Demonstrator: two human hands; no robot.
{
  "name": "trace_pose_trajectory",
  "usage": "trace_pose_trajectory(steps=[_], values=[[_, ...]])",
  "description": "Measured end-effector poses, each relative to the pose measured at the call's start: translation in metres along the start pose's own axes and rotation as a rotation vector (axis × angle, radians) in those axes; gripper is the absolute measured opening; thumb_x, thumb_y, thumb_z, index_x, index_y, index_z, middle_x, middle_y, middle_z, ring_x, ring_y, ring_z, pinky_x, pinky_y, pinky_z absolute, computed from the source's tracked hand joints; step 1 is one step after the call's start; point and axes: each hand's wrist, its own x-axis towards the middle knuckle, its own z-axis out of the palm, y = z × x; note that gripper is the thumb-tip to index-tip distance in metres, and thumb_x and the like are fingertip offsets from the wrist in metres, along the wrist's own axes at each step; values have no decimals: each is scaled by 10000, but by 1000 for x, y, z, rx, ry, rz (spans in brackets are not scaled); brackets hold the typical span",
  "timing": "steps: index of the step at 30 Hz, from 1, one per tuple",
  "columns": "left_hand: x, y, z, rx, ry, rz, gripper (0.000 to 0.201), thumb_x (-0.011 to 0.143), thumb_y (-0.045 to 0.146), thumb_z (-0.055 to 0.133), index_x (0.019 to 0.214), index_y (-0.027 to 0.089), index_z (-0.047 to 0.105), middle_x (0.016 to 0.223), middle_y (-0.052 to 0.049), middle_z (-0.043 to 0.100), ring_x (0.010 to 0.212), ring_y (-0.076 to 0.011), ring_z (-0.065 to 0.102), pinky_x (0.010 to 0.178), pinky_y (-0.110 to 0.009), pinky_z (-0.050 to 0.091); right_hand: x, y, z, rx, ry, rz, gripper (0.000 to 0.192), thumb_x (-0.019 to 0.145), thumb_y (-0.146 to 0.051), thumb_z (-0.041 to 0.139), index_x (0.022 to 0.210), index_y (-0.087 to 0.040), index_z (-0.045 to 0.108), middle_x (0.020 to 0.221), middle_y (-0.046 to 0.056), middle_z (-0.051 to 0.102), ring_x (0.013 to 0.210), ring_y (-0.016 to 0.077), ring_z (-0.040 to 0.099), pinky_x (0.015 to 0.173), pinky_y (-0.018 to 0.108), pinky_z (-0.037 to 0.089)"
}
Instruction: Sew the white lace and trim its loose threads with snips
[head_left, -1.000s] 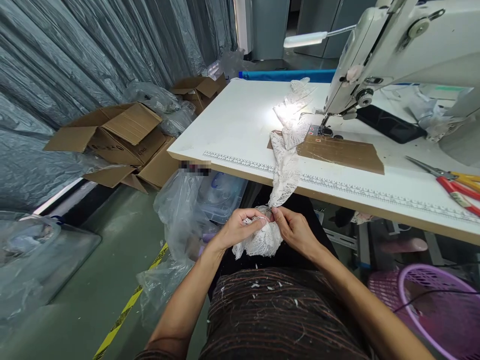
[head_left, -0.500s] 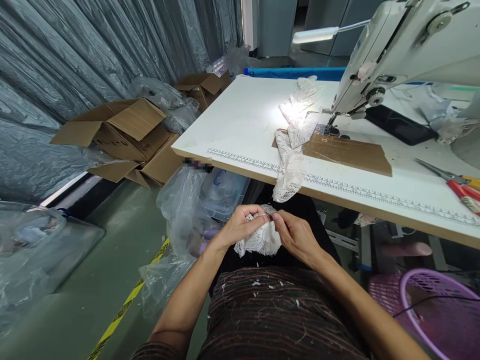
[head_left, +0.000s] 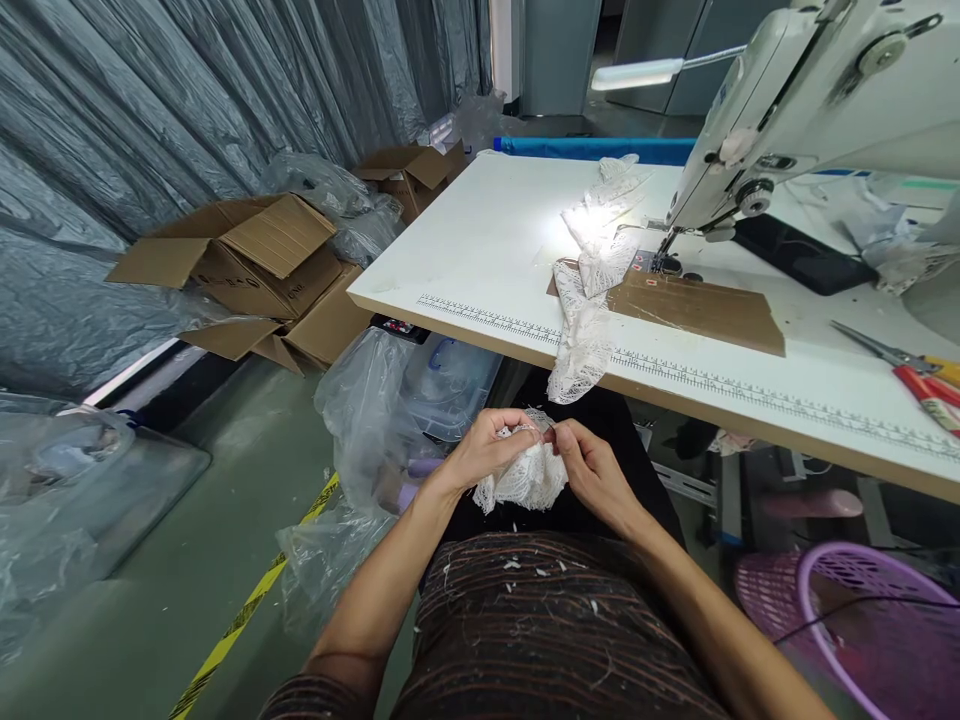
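The lace strip [head_left: 585,335] no longer reaches the hands' bunched lace [head_left: 523,477].

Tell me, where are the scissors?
The scissors lie on the white table at the far right edge of the head view, right of the brown cardboard and below the sewing machine.

White lace piece [head_left: 525,478], bunched over the lap.
Openwork, scalloped at the lower edge, crumpled into a loose wad below the table edge. Pinched at the top between 2 hands, left hand [head_left: 487,452] and right hand [head_left: 592,468], fingertips meeting there; lower edge hanging free against dark fabric.
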Motion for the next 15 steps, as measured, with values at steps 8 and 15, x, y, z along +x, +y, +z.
trace_pose_trajectory(steps=[8, 15], values=[[9, -40, 4, -123, 8, 30, 465, 695, 372, 780, 1088, 154, 661, 1029, -76, 686, 854, -161, 624, 789, -268, 471, -14, 10, -21, 366, -37, 198, 302, 812, -462, 669, 785, -163, 633, 705, 0, 569, 620, 122, 471, 589, 242, 400], [4, -53, -13, 73, 7, 37, 478, 694, 305, 789, 1122, 140, 656, 988, -88, 711, 982, -201, 624, 919, -328, 451, -14, 19, -60, 432, 196, 202, 261, 806, -444, 692, 867, -193, 651, 686, -23, 560, 576, 109, 444, 537, 233, 352]])
